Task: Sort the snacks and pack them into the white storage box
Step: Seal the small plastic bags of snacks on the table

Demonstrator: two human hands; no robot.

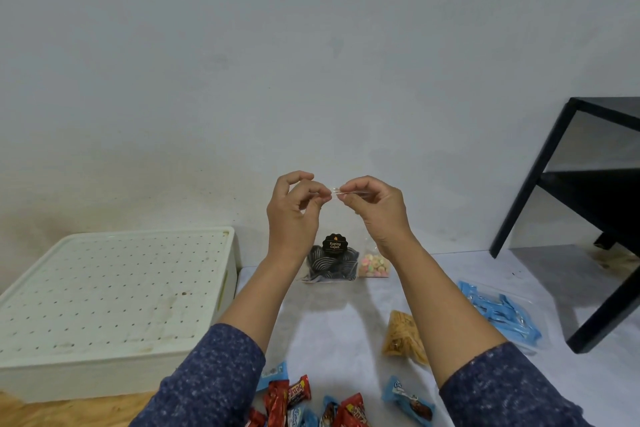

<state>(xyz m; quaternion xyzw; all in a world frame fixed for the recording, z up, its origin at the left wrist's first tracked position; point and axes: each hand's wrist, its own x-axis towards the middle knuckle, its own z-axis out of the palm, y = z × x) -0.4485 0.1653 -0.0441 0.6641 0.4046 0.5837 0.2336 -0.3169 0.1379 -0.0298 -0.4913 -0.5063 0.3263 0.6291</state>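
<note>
Both hands raised at frame centre, pinching the top edge of a clear bag point(332, 253) between them. Left hand point(296, 208) with thumb and forefinger closed on the left end of the seal strip, right hand point(372, 206) pinching the strip just beside it, fingertips nearly meeting. Hanging below, between the wrists: dark striped crisps under a black label. Probably light, with a slick, limp film and brittle contents; best held by the stiffer seal strip at the top, never squeezed at the belly. Just right of it, a small bag of pastel candies point(374, 265), whether standing on the surface or held cannot be told.

At left of frame, the white storage box point(114, 302), perforated lid on, so nothing packed yet by the look of it. On the pale surface below: a yellow snack pouch point(403, 338) at lower right, blue sachets point(498, 314) in a clear tray further right, red and blue wrapped bars point(294, 399) at the bottom edge. Black shelf frame point(571, 218) at far right.
</note>
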